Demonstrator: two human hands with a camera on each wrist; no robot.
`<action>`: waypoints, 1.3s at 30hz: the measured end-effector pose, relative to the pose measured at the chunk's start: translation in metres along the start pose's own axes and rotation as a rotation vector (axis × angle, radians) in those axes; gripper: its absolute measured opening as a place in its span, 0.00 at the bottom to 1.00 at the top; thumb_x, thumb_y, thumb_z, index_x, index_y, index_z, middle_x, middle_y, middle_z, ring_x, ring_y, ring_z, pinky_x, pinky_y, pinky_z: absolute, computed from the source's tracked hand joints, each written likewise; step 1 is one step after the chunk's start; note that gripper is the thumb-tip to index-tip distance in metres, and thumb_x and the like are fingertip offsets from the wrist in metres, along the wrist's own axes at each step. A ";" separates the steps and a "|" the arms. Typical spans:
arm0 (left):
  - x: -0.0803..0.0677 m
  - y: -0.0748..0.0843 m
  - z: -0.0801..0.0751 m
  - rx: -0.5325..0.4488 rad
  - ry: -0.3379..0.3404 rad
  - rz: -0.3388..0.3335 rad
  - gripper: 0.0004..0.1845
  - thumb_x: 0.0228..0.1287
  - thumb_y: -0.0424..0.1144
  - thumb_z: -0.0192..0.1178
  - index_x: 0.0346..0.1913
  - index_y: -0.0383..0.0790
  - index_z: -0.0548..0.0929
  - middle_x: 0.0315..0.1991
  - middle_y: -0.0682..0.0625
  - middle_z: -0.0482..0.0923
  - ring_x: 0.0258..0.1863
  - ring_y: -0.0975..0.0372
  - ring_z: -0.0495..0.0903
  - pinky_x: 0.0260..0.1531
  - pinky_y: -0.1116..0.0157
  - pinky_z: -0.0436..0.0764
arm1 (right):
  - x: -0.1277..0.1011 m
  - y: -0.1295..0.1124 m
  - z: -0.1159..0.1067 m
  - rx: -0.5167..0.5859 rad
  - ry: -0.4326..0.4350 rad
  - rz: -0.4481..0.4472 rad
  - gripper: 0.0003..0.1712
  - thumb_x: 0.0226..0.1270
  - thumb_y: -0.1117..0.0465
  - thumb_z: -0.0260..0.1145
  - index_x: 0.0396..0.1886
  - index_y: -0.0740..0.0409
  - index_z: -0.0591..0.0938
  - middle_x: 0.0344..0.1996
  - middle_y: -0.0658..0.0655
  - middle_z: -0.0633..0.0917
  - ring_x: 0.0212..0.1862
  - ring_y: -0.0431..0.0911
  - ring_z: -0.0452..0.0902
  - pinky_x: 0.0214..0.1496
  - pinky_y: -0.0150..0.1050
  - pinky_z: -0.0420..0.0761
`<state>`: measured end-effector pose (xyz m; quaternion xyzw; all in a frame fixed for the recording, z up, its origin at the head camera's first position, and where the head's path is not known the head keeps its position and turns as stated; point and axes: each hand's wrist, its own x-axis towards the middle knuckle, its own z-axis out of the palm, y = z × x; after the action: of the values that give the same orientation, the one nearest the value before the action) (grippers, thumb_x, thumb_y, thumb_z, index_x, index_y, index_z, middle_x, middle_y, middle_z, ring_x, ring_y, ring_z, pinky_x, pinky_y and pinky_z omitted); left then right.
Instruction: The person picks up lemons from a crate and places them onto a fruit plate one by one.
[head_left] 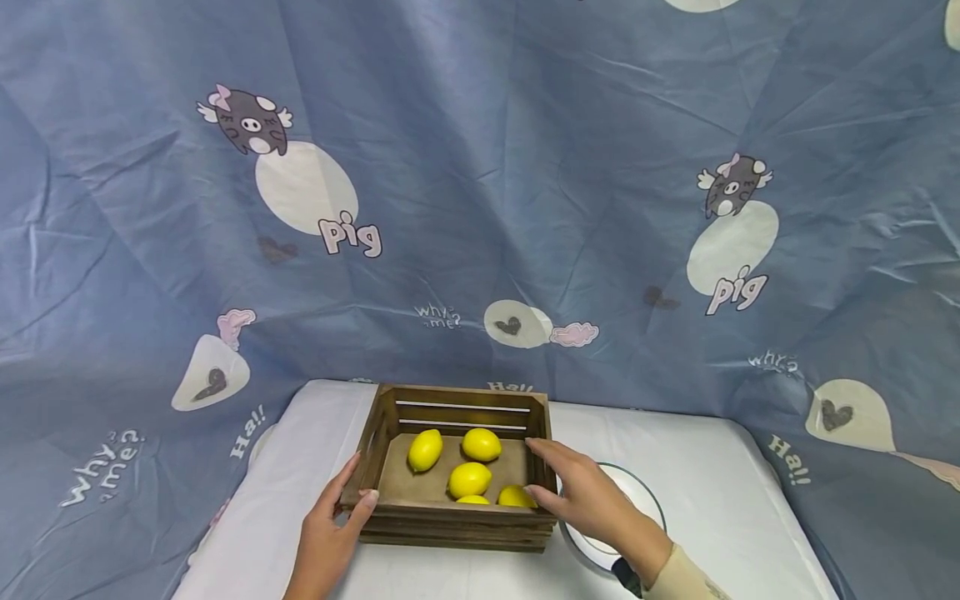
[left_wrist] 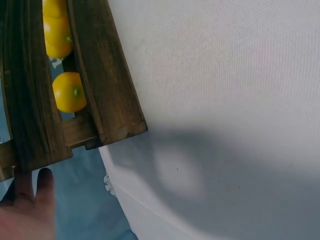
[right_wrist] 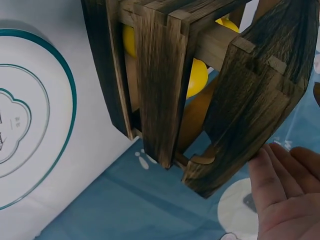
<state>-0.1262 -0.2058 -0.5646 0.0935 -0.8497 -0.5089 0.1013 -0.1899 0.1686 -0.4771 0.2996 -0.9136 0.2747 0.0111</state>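
A dark brown slatted wooden crate [head_left: 450, 529] sits on the white tabletop with several yellow lemons [head_left: 469, 481] inside. My left hand [head_left: 327, 527] is at the crate's left end, its thumb by the front corner and its fingers along the side; in the left wrist view the fingertips [left_wrist: 44, 177] meet the end of a slat. At the opposite end, my right hand [head_left: 588, 492] has its fingers extended against the right wall. The right wrist view shows those fingertips [right_wrist: 260, 160] right at the crate's end board, palm facing up to it. Some lemons are partly hidden behind the front wall.
To the right of the crate lies a round clear glass plate [head_left: 654, 492], partly covered by my right forearm. Behind the white tabletop [head_left: 720, 500] hangs a blue cloth [head_left: 465, 167] printed with pigs and words, which also falls along both sides.
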 end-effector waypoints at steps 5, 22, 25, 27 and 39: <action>0.000 -0.003 0.001 -0.031 0.007 -0.002 0.35 0.75 0.57 0.63 0.80 0.64 0.65 0.72 0.47 0.72 0.70 0.51 0.69 0.62 0.42 0.74 | 0.008 -0.003 -0.001 -0.059 -0.067 -0.004 0.36 0.71 0.50 0.74 0.73 0.59 0.76 0.69 0.58 0.79 0.68 0.54 0.76 0.67 0.53 0.77; -0.001 -0.002 0.005 -0.015 0.041 0.019 0.33 0.77 0.54 0.61 0.80 0.65 0.64 0.71 0.49 0.74 0.70 0.52 0.70 0.61 0.43 0.74 | 0.040 -0.010 0.006 -0.171 -0.237 -0.056 0.32 0.65 0.52 0.78 0.66 0.59 0.82 0.62 0.55 0.84 0.63 0.53 0.80 0.63 0.52 0.81; -0.002 0.000 0.006 -0.023 0.038 0.040 0.32 0.79 0.55 0.58 0.81 0.62 0.64 0.75 0.48 0.69 0.74 0.48 0.67 0.62 0.38 0.73 | 0.046 -0.011 0.009 -0.171 -0.266 -0.025 0.33 0.65 0.52 0.78 0.67 0.60 0.82 0.63 0.56 0.84 0.64 0.54 0.79 0.64 0.53 0.79; -0.003 0.001 0.007 -0.039 0.036 0.056 0.31 0.80 0.54 0.56 0.81 0.59 0.64 0.79 0.48 0.64 0.77 0.44 0.60 0.63 0.33 0.69 | 0.050 -0.011 0.012 -0.168 -0.285 -0.006 0.34 0.65 0.53 0.78 0.67 0.61 0.81 0.63 0.57 0.84 0.65 0.55 0.79 0.66 0.53 0.78; -0.005 -0.001 0.007 -0.062 0.053 0.087 0.29 0.81 0.49 0.56 0.81 0.57 0.66 0.77 0.46 0.66 0.77 0.43 0.60 0.64 0.29 0.65 | 0.065 -0.016 0.028 -0.217 -0.358 0.041 0.30 0.63 0.53 0.79 0.63 0.57 0.84 0.59 0.53 0.86 0.61 0.52 0.81 0.64 0.52 0.80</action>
<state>-0.1234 -0.1989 -0.5694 0.0666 -0.8337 -0.5276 0.1488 -0.2301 0.1087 -0.4811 0.3219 -0.9311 0.1172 -0.1251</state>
